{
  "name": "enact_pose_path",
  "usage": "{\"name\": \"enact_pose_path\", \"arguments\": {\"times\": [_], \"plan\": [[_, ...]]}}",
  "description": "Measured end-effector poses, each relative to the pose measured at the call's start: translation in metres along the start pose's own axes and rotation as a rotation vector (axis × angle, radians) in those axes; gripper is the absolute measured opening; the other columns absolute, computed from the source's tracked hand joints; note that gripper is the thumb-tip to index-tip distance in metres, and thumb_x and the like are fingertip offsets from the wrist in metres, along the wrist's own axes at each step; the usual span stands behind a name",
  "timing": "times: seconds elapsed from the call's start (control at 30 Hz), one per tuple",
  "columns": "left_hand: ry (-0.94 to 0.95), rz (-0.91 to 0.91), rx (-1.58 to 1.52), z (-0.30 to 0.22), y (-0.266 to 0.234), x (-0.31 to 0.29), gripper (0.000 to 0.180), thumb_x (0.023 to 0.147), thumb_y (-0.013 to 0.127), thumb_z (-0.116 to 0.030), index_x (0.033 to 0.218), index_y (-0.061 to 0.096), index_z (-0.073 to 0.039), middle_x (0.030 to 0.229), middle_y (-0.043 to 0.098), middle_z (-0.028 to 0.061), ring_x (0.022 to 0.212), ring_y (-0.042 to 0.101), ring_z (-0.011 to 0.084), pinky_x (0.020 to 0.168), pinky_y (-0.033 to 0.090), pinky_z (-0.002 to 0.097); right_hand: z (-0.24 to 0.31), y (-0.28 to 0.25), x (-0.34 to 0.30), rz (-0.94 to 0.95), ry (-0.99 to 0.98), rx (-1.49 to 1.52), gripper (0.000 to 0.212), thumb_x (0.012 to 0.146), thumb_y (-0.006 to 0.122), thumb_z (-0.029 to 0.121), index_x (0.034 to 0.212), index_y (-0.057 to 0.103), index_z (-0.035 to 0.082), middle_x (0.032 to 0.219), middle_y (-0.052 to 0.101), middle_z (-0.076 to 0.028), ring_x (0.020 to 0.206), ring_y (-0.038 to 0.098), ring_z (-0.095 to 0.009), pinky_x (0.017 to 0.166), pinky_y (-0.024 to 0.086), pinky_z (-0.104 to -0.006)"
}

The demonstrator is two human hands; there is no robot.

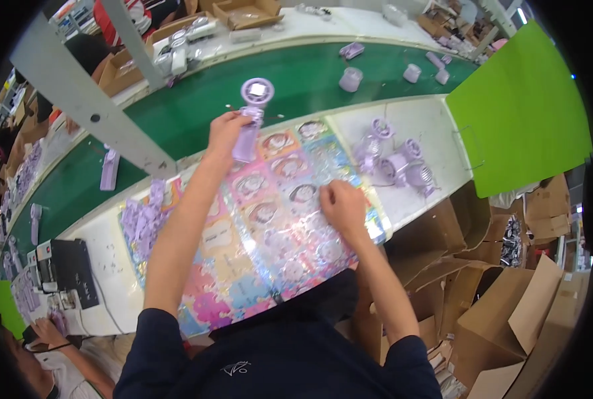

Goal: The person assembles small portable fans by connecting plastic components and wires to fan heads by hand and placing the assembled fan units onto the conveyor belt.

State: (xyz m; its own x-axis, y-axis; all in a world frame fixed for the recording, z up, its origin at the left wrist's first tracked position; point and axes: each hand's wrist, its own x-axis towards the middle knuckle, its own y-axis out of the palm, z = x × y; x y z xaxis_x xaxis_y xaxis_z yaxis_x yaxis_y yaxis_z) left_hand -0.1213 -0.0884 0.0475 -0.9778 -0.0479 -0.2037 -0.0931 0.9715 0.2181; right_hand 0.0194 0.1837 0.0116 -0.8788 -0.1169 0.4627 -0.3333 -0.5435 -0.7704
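Observation:
My left hand (224, 135) grips a light purple handheld fan (246, 141) by its body, at the near edge of the green belt. The fan's round head points away from me, with a white square in its middle. Thin wires with small tips stick out near my fingers. My right hand (345, 207) rests on the colourful printed mat (243, 259) with its fingers curled in; whatever they might hold is hidden. Right of the mat stand several purple fan heads (393, 163). A pile of purple fan body parts (142, 223) lies on the mat's left side.
A green conveyor belt (196, 110) carries scattered purple parts (351, 80) beyond the table. A grey metal post (90, 100) rises at the left. A black box (73, 272) sits on the table's left. At right are a bright green panel (526, 113) and cardboard boxes (496, 319). A co-worker's hand (47, 331) shows lower left.

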Motion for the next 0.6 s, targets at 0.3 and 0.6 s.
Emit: {"name": "enact_pose_path", "arguments": {"times": [0.3,0.6], "plan": [[0.104,-0.389,0.622,0.016,-0.067,0.13,0.024,0.079,0.073,-0.015,0.092,0.074,0.005,0.087,0.072,0.0154,0.074,0.068,0.0251,0.064,0.049,0.041,0.007,0.002,0.005,0.002,0.01,0.013,0.025,0.087,0.068,0.018,0.07,0.057,0.003,0.07,0.061,-0.013,0.067,0.062,-0.033,0.061,0.05,-0.0458],[0.445,-0.917,0.855,0.016,-0.028,0.072,0.036,0.08,0.068,-0.019,0.115,0.064,-0.012,0.107,0.061,0.0148,0.11,0.053,0.033,0.1,0.042,0.0434,0.0,0.002,0.003,0.006,0.037,-0.012,0.024,0.086,0.068,0.017,0.069,0.056,0.005,0.068,0.061,-0.013,0.064,0.062,-0.033,0.06,0.049,-0.0456]]}}
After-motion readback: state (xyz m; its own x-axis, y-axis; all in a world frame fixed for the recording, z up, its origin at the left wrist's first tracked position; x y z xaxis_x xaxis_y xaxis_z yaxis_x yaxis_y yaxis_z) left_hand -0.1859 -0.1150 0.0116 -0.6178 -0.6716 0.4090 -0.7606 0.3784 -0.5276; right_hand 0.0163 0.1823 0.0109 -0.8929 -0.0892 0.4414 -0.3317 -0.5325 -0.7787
